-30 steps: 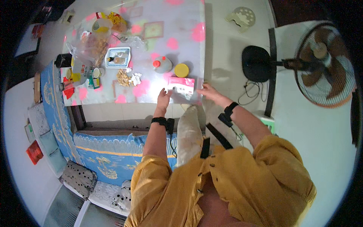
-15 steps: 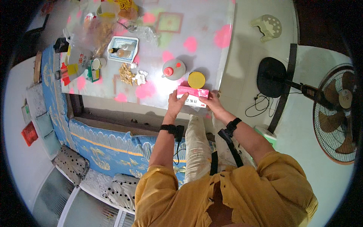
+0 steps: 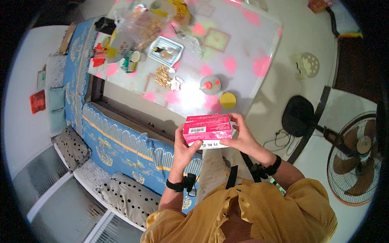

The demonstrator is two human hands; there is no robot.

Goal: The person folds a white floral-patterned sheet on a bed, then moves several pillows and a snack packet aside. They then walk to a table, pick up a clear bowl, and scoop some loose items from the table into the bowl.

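Observation:
Between my two hands is a pink and white cardboard box (image 3: 207, 128), raised close to my body off the table's near edge. My left hand (image 3: 183, 148) grips its left end, with the thumb on the white lower side. The right end is gripped by my right hand (image 3: 243, 137), whose thumb also presses the white side. A barcode panel shows on the pink face, and a dark seam runs across the top. Just beyond the box, a round yellow lid (image 3: 227, 100) and a grey container with a red cap (image 3: 210, 85) rest on the table.
The table (image 3: 247, 42) carries a blue-rimmed tray (image 3: 178, 60), a brown heap of small pieces (image 3: 162, 76), crumpled white tissue (image 3: 176, 83) and plastic bags (image 3: 137, 30). A blue-covered bench (image 3: 121, 141) lies left of me. A standing fan (image 3: 356, 150) and a stool (image 3: 306, 65) are at right.
Both hands have drawn the box back from the table toward my body and tipped it, so its pink barcode face now shows. The view has shifted and turned.

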